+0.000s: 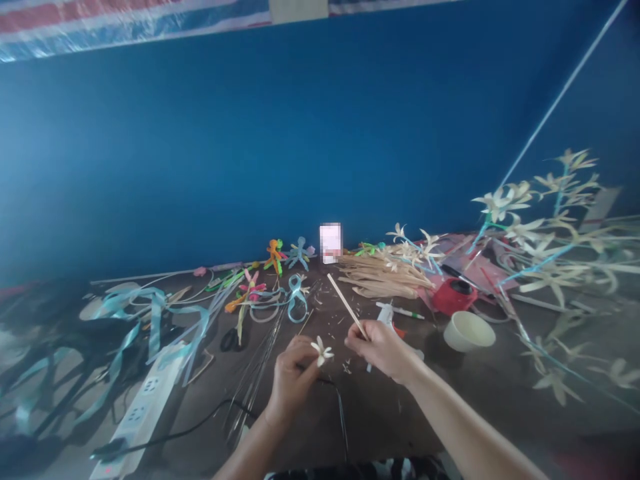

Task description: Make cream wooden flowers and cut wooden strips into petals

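Between the fingers of my left hand [295, 370] is a small cream flower [323, 351], its narrow petals spread and facing up. My right hand [377, 347] pinches a thin pale stick [344, 299] that points up and away to the left. The two hands are a short way apart over the dark table [370, 420]. Small pale scraps [347, 366] lie between them. Just beyond my right hand are a white glue gun [386, 315], partly hidden by it, and a white pen with a green end [400, 311].
At left lie a power strip [145, 407] with a black cord, light-blue ribbons [155, 303] and thin wires [260, 373]. Dried pale strips [385, 277], a red container [453, 297] and a cream bowl [467, 333] stand right. Flower branches [545, 260] reach in from the right. A blue wall [300, 133] rises behind.
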Demonstrator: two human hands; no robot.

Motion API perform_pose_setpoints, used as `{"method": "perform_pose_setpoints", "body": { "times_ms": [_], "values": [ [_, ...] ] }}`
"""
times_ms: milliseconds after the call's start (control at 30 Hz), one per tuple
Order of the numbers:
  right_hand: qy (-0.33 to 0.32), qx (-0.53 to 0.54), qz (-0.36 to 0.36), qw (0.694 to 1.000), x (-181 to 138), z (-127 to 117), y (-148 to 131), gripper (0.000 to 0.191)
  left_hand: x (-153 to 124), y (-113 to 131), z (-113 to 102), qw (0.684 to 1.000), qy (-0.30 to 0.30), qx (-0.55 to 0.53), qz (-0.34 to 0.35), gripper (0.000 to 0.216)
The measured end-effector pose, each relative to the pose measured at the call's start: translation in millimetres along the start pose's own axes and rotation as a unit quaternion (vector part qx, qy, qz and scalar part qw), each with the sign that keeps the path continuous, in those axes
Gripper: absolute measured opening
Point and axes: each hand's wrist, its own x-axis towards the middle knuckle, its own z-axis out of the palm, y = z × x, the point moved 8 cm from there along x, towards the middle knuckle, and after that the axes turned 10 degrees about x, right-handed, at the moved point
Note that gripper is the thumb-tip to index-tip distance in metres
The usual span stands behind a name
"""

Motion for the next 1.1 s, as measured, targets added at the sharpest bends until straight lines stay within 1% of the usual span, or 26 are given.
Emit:
{"method": "perform_pose_setpoints", "body": {
  "times_ms": [67, 100, 133, 167, 200, 267, 400, 467, 533, 633, 733, 767, 800, 833, 867, 900, 967, 1033, 1100],
  "values": [
    [0.015, -0.111, -0.021, 0.994, 14, -15, -1, 0.022, -3, -13, 0, 0.998, 0.006, -0.03, -0.06, 0.012],
    [0.027, -0.181, -0.025, 0.983, 23, -23, -3, 0.024, -4, -19, 1, 0.996, 0.006, -0.043, -0.083, 0.013],
    [0.045, -0.261, -0.026, 0.964, 32, -32, -4, 0.026, -5, -24, 2, 0.993, 0.005, -0.055, -0.102, 0.013],
    [0.068, -0.35, -0.015, 0.934, 42, -42, -5, 0.029, -6, -28, 4, 0.991, 0.002, -0.067, -0.117, 0.013],
    [0.081, -0.379, -0.004, 0.922, 52, -50, -4, 0.028, -7, -32, 5, 0.989, 0.0, -0.078, -0.129, 0.013],
    [0.094, -0.407, 0.013, 0.909, 72, -64, -1, 0.025, -6, -33, 6, 0.986, 0.0, -0.099, -0.137, 0.014],
    [0.112, -0.435, 0.033, 0.893, 104, -84, 5, 0.023, 0, -22, 7, 0.988, -0.012, -0.102, -0.112, 0.012],
    [0.121, -0.438, 0.026, 0.891, 114, -89, 3, 0.023, 3, -16, 5, 0.991, -0.004, -0.092, -0.102, 0.012],
    [0.133, -0.433, 0.005, 0.892, 118, -88, -2, 0.025, 5, -13, 2, 0.993, 0.012, -0.077, -0.093, 0.012],
    [0.139, -0.406, -0.037, 0.902, 114, -72, -11, 0.02, 9, -11, -4, 0.996, 0.034, -0.051, -0.07, 0.009],
    [0.112, -0.357, -0.072, 0.925, 99, -37, -15, 0.018, 14, -12, -11, 0.998, 0.052, -0.015, -0.04, 0.005],
    [0.099, -0.336, -0.08, 0.933, 91, -23, -15, 0.019, 15, -13, -14, 0.998, 0.057, 0.001, -0.032, 0.005],
    [0.084, -0.305, -0.086, 0.945, 82, -11, -15, 0.024, 16, -14, -16, 0.998, 0.062, 0.017, -0.027, 0.005],
    [0.06, -0.202, -0.09, 0.973, 73, 2, -15, 0.029, 17, -15, -18, 0.997, 0.069, 0.032, -0.021, 0.006],
    [0.043, -0.096, -0.088, 0.991, 63, 11, -15, 0.033, 18, -16, -20, 0.996, 0.075, 0.047, -0.014, 0.006],
    [0.032, -0.006, -0.087, 0.996, 53, 18, -16, 0.033, 19, -16, -21, 0.995, 0.078, 0.061, -0.006, 0.007],
    [0.023, 0.106, -0.069, 0.992, 35, 27, -19, 0.028, 20, -15, -21, 0.993, 0.08, 0.082, 0.013, 0.006],
    [0.022, 0.151, -0.052, 0.987, 23, 30, -23, 0.024, 20, -13, -18, 0.992, 0.079, 0.097, 0.031, 0.006],
    [0.022, 0.154, -0.05, 0.986, 16, 31, -28, 0.021, 19, -9, -15, 0.99, 0.079, 0.106, 0.05, 0.006]
  ]
}}
